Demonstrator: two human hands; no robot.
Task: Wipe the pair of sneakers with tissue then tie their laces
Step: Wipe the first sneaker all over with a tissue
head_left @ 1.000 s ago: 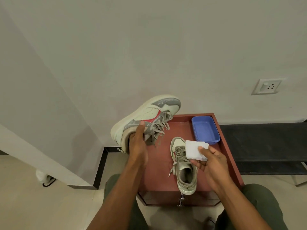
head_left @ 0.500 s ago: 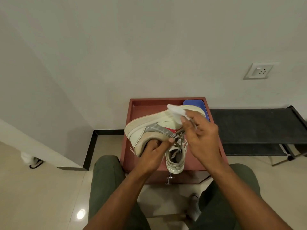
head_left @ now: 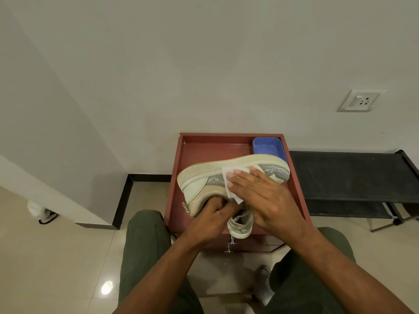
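You've got a plain wall (head_left: pixel 204 64) right behind everything, and a second wall face (head_left: pixel 34 109) angles in on your left, with a dark skirting strip along the floor. The tiled floor (head_left: pixel 56 257) opens wide on your left side, so that's where the room is. On your right a black bench (head_left: pixel 353 175) sits just beside the red-brown cabinet (head_left: pixel 179 189), close enough that I can't tell if they touch. The cabinet top has a raised lip all round, like a shallow tray, and it's backed up against the wall. Your knees sit either side of its front edge.

A blue tray (head_left: pixel 269 148) is parked in the far right corner of that top.

The held sneaker (head_left: pixel 204 177) is up off the cabinet, tipped on its side with the pale sole facing the wall and the toe pointing right. It's cream with shiny grey panels at the toe and midfoot, and the sole edge looks a bit grubby. Your left hand (head_left: pixel 213 214) has its fingers tucked into the shoe opening, curled around the collar. Your right hand (head_left: pixel 260 196) lies flat with straight fingers, pressing the white tissue (head_left: pixel 229 184) onto the shoe's side.

The second sneaker (head_left: pixel 241 225) sits on the cabinet near the front edge, mostly hidden under your hands, only its heel showing.
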